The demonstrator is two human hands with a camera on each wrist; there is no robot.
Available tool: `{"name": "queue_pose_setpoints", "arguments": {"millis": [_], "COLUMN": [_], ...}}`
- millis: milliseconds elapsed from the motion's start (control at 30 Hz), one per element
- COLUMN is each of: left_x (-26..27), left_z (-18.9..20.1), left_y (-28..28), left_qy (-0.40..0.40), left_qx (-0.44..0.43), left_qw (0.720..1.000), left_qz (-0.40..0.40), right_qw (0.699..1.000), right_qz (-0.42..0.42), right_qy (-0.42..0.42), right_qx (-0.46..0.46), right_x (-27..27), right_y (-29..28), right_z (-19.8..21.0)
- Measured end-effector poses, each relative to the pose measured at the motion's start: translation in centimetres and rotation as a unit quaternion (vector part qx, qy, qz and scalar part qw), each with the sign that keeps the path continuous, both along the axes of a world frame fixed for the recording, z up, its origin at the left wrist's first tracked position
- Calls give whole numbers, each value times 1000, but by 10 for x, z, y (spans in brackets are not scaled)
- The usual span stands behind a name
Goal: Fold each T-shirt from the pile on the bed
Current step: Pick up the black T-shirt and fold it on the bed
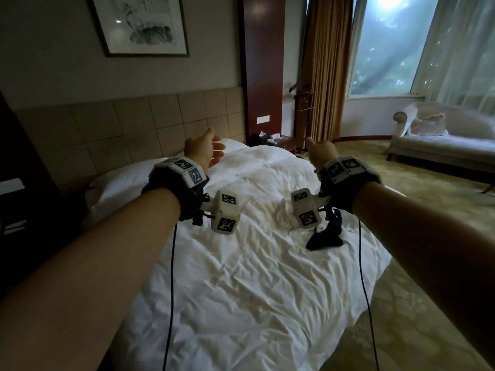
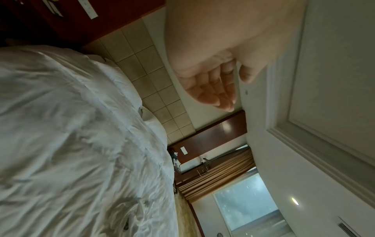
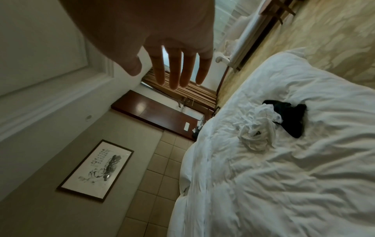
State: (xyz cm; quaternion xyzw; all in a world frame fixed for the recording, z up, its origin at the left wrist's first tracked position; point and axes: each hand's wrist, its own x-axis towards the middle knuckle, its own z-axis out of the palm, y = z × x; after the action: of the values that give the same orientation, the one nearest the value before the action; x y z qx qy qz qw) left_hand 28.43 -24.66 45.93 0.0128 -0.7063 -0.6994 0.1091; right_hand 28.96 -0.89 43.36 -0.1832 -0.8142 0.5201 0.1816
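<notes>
A small pile lies in the middle of the white bed [image 1: 241,290]: a crumpled white T-shirt [image 3: 257,133] with a dark logo and a black T-shirt [image 3: 292,117] beside it. In the head view the black T-shirt [image 1: 325,238] shows below my right wrist device, and the white T-shirt [image 1: 281,212] is partly hidden behind it. Both arms are stretched out above the bed, well clear of the pile. My left hand [image 1: 207,151] is empty with relaxed fingers [image 2: 213,93]. My right hand [image 1: 320,152] is empty too, its fingers [image 3: 174,70] straight and spread.
A white pillow [image 1: 126,183] lies at the tiled headboard [image 1: 107,132] on the left. A nightstand [image 1: 273,141] stands beyond the bed's far corner. A sofa [image 1: 450,137] and patterned carpet [image 1: 417,303] are on the right. Cables [image 1: 171,290] hang from both wrists.
</notes>
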Motion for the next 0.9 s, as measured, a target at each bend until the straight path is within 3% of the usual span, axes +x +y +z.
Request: {"name": "queue_pose_setpoints", "arguments": {"millis": [133,333,567,700,800,900], "left_x": [-58,-146,-199,-217,-225,-230], "left_z": [-36,-103,-203,-263,-312,-371], "left_y": [58,150,210,227,235,236], "left_qy": [-25,-106,-193,-222,-238,-258], "left_qx": [22,41,37,17,18,18], "left_qw": [999,992,976,970,966,961], "left_qz": [29,51,90,97,97,95], "right_qw": [997,980,957,955,948,942], "right_qz": [34,-21,0,23,-12,6], "right_qy": [-58,-186,-286,-285,-315,-335], "right_qx": [-35,-67,-48,-77,-38,16], "right_x": [-72,-186,-233,-243,-253,-265], "right_y": [73,185,262,283,286,294], "right_z": [-47,-144,-244,-309,-360,-417]}}
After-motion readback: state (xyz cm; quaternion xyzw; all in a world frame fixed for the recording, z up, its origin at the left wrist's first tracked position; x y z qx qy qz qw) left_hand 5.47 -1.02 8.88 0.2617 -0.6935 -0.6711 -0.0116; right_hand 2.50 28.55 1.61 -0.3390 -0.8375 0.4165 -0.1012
